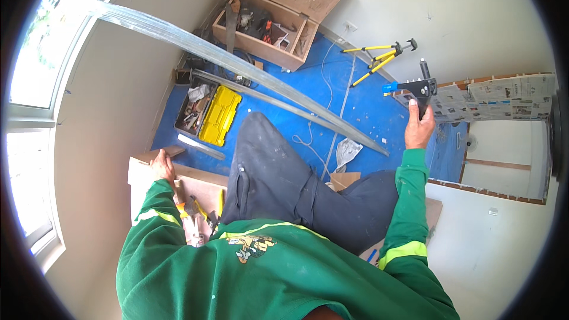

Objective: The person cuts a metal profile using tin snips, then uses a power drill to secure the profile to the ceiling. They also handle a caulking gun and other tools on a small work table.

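Note:
My right hand [419,123], raised at the right, is closed round the handle of a black hand tool [422,89]. The tool has a blue tip pointing left and a black rod standing up from its head; its exact kind is not plain. At the left, my left hand [162,167] rests on a wooden board [149,157] at the corner of a pale bench [198,176]. Its fingers are stretched out over the wood. Beside that forearm lie a hammer-like wooden handle [178,191] and yellow-handled pliers [197,205].
Long metal channels [237,69] slant across the room over a blue floor sheet [314,77]. Beyond stand an open wooden chest [267,38], a toolbox [192,106] with a yellow lid [220,115] and a yellow tripod [379,59]. A newspaper-covered panel [504,98] is at the right.

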Available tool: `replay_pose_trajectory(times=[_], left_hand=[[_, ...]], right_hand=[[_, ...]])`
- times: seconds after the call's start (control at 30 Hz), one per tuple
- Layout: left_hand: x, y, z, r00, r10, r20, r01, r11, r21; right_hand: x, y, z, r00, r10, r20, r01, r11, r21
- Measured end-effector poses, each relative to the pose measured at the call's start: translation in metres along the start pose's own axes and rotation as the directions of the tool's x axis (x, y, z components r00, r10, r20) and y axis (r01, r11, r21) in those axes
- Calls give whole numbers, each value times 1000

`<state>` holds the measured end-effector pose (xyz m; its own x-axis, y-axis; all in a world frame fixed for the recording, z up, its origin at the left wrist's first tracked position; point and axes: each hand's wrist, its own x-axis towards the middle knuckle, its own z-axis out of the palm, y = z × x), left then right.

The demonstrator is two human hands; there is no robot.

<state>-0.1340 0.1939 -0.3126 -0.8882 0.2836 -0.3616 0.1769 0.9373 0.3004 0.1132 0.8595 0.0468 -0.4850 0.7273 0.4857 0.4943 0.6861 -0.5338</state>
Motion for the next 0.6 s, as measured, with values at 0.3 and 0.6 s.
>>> replay_pose_trajectory(times=[0.3,0.6], left_hand=[[-7,0,10,922,129,-364,-137,991,6],[-19,7,-18,977,24,-211,-50,991,-122]], right_hand=[[-26,11,52,968,-108,-226,122,991,50],[-33,-112,171,985,-164,43,126,877,464]])
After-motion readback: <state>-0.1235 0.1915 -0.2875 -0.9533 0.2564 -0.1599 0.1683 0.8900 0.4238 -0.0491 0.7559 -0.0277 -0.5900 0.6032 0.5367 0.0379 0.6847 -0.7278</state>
